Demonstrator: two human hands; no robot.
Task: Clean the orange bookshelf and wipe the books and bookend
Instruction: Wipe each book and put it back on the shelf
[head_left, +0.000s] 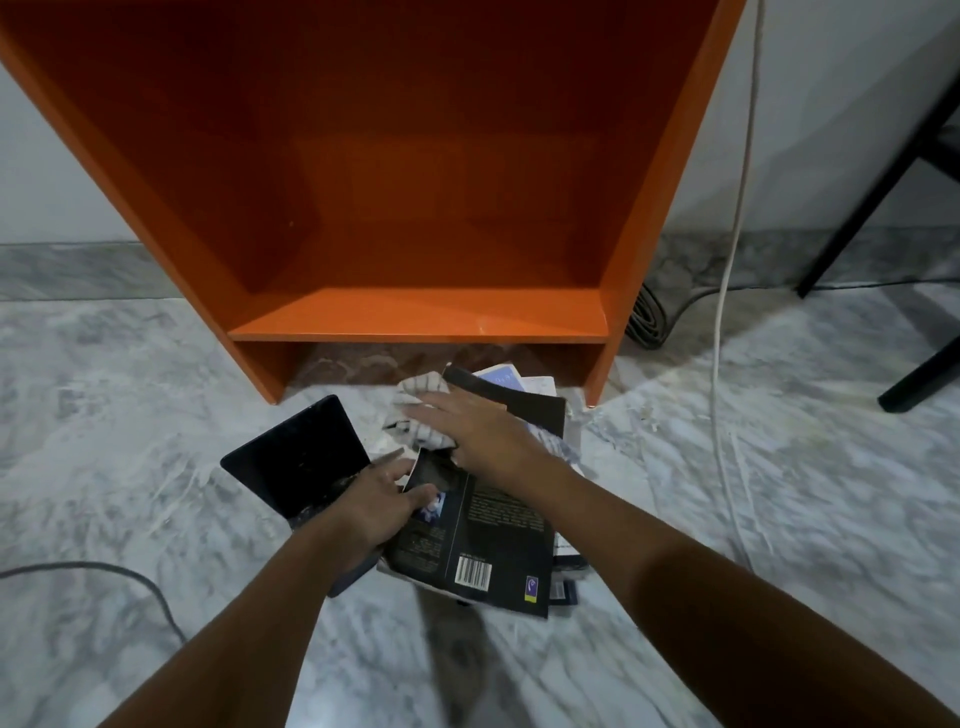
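Note:
An orange bookshelf (415, 312) stands against the wall with nothing on its shelf. On the floor before it lies a pile of books; the top one is a black book (493, 540), back cover up with a barcode. My right hand (483, 436) lies flat on a white striped cloth (421, 400), pressing it onto the books. My left hand (384, 499) holds the black book's left edge, thumb on the cover. A dark L-shaped bookend (301, 462) stands just left of the pile, dusty at its base.
The floor is grey marble (156, 415). A white cable (727, 260) hangs right of the shelf, with a coiled dark cord (649, 317) at its foot. Black chair legs (883, 208) stand at the right. A dark cable (130, 577) crosses the floor at the left.

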